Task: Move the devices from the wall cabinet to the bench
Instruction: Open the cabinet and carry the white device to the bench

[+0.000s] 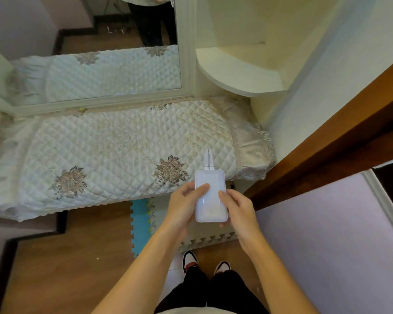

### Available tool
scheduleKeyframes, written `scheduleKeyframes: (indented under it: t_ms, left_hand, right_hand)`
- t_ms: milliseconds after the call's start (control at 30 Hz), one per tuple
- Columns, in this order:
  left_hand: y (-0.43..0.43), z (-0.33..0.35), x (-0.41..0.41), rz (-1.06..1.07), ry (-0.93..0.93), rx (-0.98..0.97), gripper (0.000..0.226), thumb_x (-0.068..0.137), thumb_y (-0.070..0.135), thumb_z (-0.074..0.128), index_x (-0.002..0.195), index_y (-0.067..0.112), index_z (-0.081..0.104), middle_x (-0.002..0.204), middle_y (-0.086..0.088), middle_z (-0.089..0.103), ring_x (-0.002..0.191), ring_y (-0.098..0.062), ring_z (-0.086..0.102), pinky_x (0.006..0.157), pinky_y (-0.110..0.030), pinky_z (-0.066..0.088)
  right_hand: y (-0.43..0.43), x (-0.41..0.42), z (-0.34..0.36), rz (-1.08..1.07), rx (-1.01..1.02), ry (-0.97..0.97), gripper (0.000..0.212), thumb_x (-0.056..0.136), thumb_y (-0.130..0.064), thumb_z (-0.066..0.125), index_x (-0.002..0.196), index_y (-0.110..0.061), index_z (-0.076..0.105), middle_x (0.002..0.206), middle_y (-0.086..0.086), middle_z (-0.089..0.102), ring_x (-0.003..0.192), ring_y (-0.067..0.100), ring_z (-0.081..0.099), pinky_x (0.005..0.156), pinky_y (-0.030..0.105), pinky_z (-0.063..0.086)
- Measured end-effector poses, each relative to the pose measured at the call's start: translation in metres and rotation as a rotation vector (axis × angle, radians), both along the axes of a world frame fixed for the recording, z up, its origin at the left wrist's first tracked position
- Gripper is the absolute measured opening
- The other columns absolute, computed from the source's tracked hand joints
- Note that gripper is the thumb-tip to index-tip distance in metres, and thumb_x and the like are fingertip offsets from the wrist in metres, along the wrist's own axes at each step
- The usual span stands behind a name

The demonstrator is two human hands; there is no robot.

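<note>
A flat white rectangular device (210,196) with a short white strap at its far end is held level in both hands, just over the front right edge of the bench. My left hand (183,206) grips its left side with the thumb on top. My right hand (237,206) grips its right side. The bench (114,150) is covered with a quilted cream cloth with embroidered flowers. The cream wall cabinet's rounded corner shelf (238,73) is at the upper right, with nothing showing on it.
A large framed mirror (95,71) stands behind the bench. A brown wooden door frame (340,132) runs diagonally at the right, with a lilac panel below it. Foam puzzle mats (141,225) lie on the wooden floor in front of my feet.
</note>
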State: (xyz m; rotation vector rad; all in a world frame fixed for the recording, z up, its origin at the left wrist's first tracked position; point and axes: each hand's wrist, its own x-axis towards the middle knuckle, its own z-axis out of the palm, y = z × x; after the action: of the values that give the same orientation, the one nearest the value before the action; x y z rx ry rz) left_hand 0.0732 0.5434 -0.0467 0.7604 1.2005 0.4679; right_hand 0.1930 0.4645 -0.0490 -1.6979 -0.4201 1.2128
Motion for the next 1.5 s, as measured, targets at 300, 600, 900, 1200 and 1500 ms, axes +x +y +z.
scheduleKeyframes:
  t_ms: [300,600,900,1200,1500]
  left_hand:
    - [0.045,-0.044,0.049,0.076,0.041,-0.065,0.028,0.088,0.024,0.078,0.111,0.009,0.072,0.111,-0.014,0.074,0.100,-0.029,0.074,0.088,-0.055,0.060]
    - [0.122,-0.098,0.118,0.047,0.189,0.044,0.035,0.084,0.029,0.080,0.108,0.007,0.068,0.106,-0.012,0.075,0.094,-0.025,0.074,0.088,-0.050,0.061]
    - [0.178,-0.123,0.147,0.042,0.324,0.136,0.037,0.087,0.034,0.076,0.113,0.008,0.070,0.108,-0.009,0.074,0.100,-0.026,0.070,0.092,-0.049,0.058]
    - [0.172,-0.130,0.149,-0.033,0.588,0.343,0.044,0.086,0.041,0.076,0.112,0.006,0.068,0.106,-0.006,0.073,0.100,-0.023,0.068,0.089,-0.037,0.055]
    - [0.142,-0.081,0.119,-0.354,0.815,0.763,0.057,0.094,0.047,0.060,0.139,0.011,0.054,0.135,-0.012,0.060,0.125,-0.032,0.053,0.097,-0.045,0.047]
  right_hand:
    - [0.054,0.050,-0.043,0.023,-0.074,-0.078,0.022,0.096,-0.031,0.060,0.100,-0.013,0.071,0.087,0.004,0.069,0.073,0.014,0.062,0.044,0.021,0.040]
    - [0.128,0.117,-0.087,0.100,-0.132,-0.098,0.026,0.099,-0.033,0.054,0.107,-0.014,0.070,0.086,0.001,0.069,0.071,0.015,0.061,0.048,0.023,0.044]
    - [0.194,0.149,-0.109,0.263,-0.144,-0.352,0.026,0.099,-0.034,0.053,0.105,-0.013,0.068,0.091,0.003,0.068,0.089,0.027,0.067,0.077,0.046,0.058]
    - [0.194,0.157,-0.121,0.258,-0.163,-0.579,0.029,0.090,-0.036,0.067,0.105,-0.013,0.075,0.099,0.003,0.073,0.092,0.019,0.065,0.083,0.034,0.053]
    - [0.167,0.159,-0.078,0.489,-0.127,-0.827,0.043,0.094,-0.037,0.055,0.132,-0.016,0.056,0.128,0.007,0.058,0.117,0.025,0.054,0.096,0.040,0.047]
